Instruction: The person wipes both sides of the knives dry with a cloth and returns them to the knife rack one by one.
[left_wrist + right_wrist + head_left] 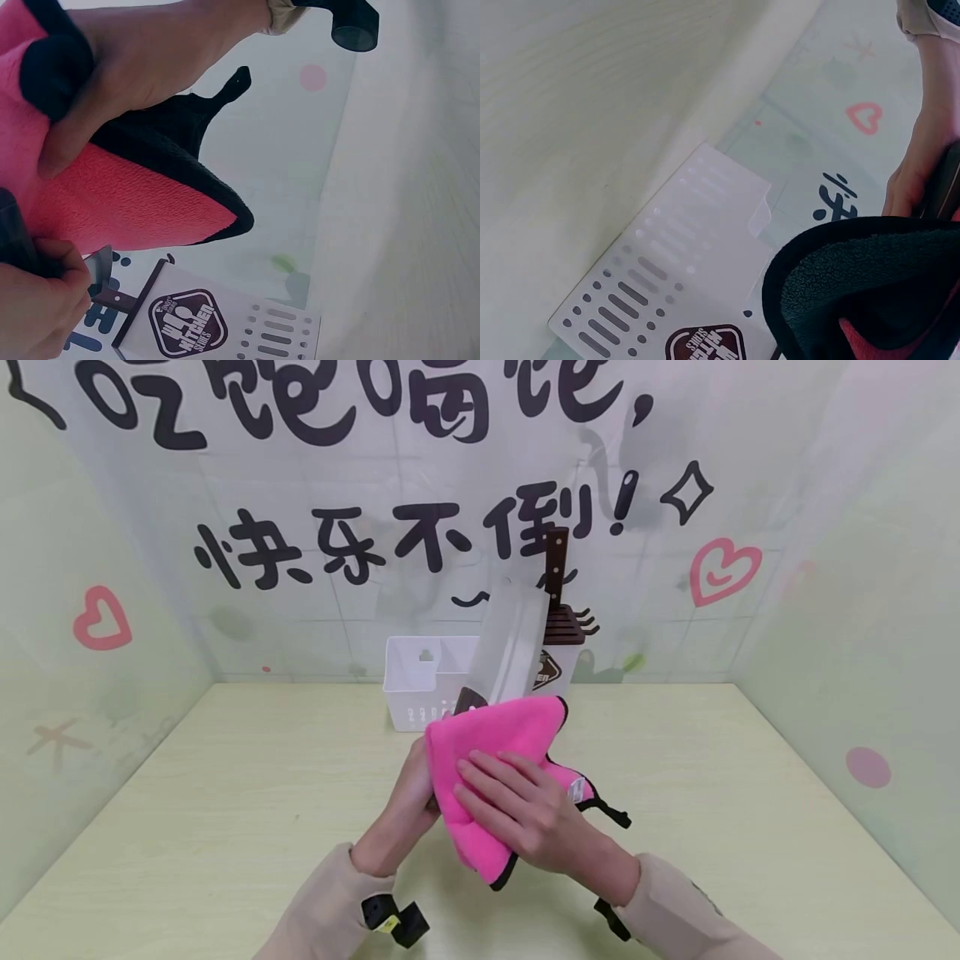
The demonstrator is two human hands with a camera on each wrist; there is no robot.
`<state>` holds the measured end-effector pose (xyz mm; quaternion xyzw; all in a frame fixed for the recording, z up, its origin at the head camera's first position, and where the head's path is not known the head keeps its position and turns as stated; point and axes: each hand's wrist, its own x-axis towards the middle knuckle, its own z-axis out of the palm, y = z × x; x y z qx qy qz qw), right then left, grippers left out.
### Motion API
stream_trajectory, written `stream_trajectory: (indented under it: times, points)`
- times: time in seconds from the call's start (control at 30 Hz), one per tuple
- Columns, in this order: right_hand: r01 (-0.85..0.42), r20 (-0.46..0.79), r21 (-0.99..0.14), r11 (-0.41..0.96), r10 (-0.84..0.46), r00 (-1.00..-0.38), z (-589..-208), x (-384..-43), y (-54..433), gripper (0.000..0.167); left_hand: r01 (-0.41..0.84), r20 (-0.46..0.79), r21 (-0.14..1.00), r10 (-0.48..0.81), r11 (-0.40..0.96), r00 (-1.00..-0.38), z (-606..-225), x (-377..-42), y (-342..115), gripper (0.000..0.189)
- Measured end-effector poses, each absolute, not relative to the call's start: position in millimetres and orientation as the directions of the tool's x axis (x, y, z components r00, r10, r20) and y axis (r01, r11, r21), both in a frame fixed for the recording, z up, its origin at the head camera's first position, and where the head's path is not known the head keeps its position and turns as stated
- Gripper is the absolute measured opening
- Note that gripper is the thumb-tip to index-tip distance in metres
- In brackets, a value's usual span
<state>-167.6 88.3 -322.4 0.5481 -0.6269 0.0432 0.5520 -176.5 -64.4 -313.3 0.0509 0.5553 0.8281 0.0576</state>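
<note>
Spanning the near part of the scene, a pale wooden table [225,827] lies beneath the work. At its far edge, near the middle, stands a white kitchen rack [420,687] whose right end carries a slotted brown top. Raised above the table, nearer than the rack, is a cleaver [510,643], its broad blade tilted up and slightly right. A pink cloth [498,727] with black trim hides the lower blade and part of the handle from the head camera.

The left hand [408,785] has its fingers curled round the cleaver's dark handle, left of the cloth. The right hand [525,814] lays its fingers over the cloth's near face; from the left wrist, its thumb also lies on the fabric, so it seems to pinch the cloth.

Wiping looks to be in progress, with the cleaver gripped and the cloth apparently against it. The upper blade is uncovered; whether it has been wiped cannot be told, so how much is left is unclear. The cleaver is out of the rack, while a brown-handled knife [556,568] stands upright at the rack's right end.
</note>
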Motion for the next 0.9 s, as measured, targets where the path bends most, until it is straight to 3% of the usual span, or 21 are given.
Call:
stream_trajectory:
  times: [0.13,0.27,0.6,0.9]
  points:
    - [-0.699,0.699,0.621,0.355,-0.655,0.288,-318.6,-165.5,87.9,0.022,-0.041,0.033,0.917,0.18,-0.397,-0.983,-306.5,-173.5,-65.4,0.033]
    - [-0.682,0.665,0.656,0.324,-0.675,0.319,-316.5,-164.8,88.5,0.022,-0.05,0.038,0.905,0.196,-0.422,-0.98,-302.3,-171.0,-65.7,0.034]
    - [-0.734,0.69,0.598,0.323,-0.673,0.267,-320.9,-170.2,92.5,0.023,-0.037,0.05,0.918,0.209,-0.395,-0.977,-306.3,-173.1,-68.3,0.032]
    - [-0.783,0.748,0.51,0.356,-0.634,0.199,-316.8,-172.4,92.5,0.022,0.019,0.064,0.941,0.123,-0.338,-0.99,-315.1,-177.2,-66.8,0.032]
